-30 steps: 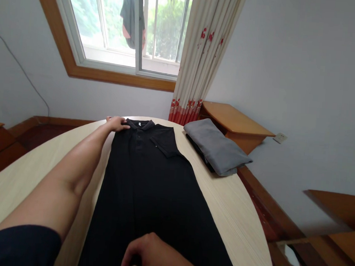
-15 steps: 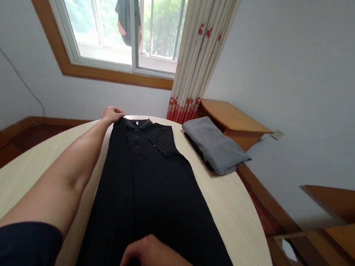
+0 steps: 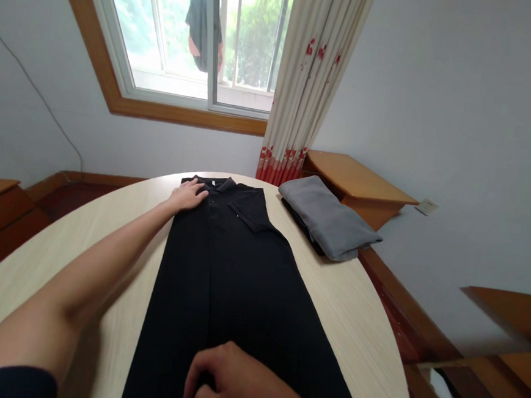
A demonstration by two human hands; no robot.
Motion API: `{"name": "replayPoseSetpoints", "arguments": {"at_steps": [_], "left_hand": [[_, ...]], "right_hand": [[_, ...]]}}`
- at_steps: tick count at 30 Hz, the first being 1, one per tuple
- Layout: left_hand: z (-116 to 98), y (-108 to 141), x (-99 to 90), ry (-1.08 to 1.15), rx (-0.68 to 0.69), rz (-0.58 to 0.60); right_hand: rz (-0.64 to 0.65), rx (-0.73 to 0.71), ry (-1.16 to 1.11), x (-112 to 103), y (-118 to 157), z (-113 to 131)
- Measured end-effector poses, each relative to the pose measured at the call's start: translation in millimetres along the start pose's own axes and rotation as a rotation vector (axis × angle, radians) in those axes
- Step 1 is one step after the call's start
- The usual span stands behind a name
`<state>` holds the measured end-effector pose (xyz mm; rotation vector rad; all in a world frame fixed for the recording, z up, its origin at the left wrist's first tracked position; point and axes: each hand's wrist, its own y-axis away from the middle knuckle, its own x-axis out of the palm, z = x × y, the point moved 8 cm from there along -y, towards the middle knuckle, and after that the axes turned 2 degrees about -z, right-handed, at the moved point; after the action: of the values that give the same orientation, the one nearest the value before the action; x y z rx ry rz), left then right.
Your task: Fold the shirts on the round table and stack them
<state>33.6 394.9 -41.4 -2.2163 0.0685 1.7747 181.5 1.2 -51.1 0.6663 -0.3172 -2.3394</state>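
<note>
A black polo shirt (image 3: 245, 283) lies face up, lengthwise across the table, its collar at the far end and its lower part running out of the bottom of the view. Its left side is folded inward in a long strip, and one short sleeve (image 3: 251, 216) lies across the right of the chest. Spread flat on the cloth beside the collar, my left hand (image 3: 188, 195) has its fingers apart. My right hand (image 3: 226, 377) is closed over the near part of the shirt, fingers curled against the fabric; its fingertips are partly hidden.
The round pale table (image 3: 351, 328) carries a folded grey garment (image 3: 330, 219) with black cloth beneath it, to the right of the shirt. Beyond stand a wooden cabinet (image 3: 363, 179), a patterned curtain (image 3: 319, 74) and a window. Wooden furniture (image 3: 499, 389) is at lower right.
My left hand has let go of the shirt's far left corner and moved inward, now flat near the collar. My right hand stays about where it was. The view has shifted slightly.
</note>
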Motion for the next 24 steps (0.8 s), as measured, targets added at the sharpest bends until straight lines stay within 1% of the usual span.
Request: {"name": "replayPoseSetpoints", "arguments": {"at_steps": [2, 4, 6, 8, 11, 13, 14, 16, 19, 21, 22, 24], "left_hand": [[-6, 15, 16.4, -0.014, -0.018, 0.123], [-10, 24, 26.8, -0.033, -0.048, 0.192], [-12, 25, 30.3, -0.053, -0.065, 0.208], [-13, 20, 30.6, -0.063, -0.068, 0.210], [-11, 9, 29.1, -0.068, -0.053, 0.220], [-5, 4, 24.5, -0.066, -0.062, 0.198], [1, 3, 21.1, -0.059, -0.085, 0.179], [17, 3, 13.9, -0.031, -0.153, 0.146], [40, 13, 4.7, 0.012, -0.230, 0.107], [46, 24, -3.0, 0.054, -0.214, 0.039], [46, 32, -6.2, 0.087, -0.190, 0.004], [38, 53, -9.7, 0.155, -0.100, -0.028]], "right_hand": [[-0.009, 0.013, 0.026, 1, 2, 1], [-0.020, 0.031, 0.046, 1, 3, 3], [-0.030, 0.047, 0.052, 0, 3, 4], [-0.051, 0.056, 0.057, -2, 2, 5], [-0.147, 0.007, 0.125, -12, 1, 9], [-0.199, -0.048, 0.184, -16, 2, 14], [-0.204, -0.064, 0.203, -17, 3, 15], [-0.188, -0.077, 0.223, -16, 3, 17], [-0.167, -0.072, 0.244, -15, 2, 16], [-0.151, -0.066, 0.236, -14, 1, 14], [-0.143, -0.063, 0.225, -14, 0, 12], [-0.126, -0.068, 0.197, -12, -2, 9]]}}
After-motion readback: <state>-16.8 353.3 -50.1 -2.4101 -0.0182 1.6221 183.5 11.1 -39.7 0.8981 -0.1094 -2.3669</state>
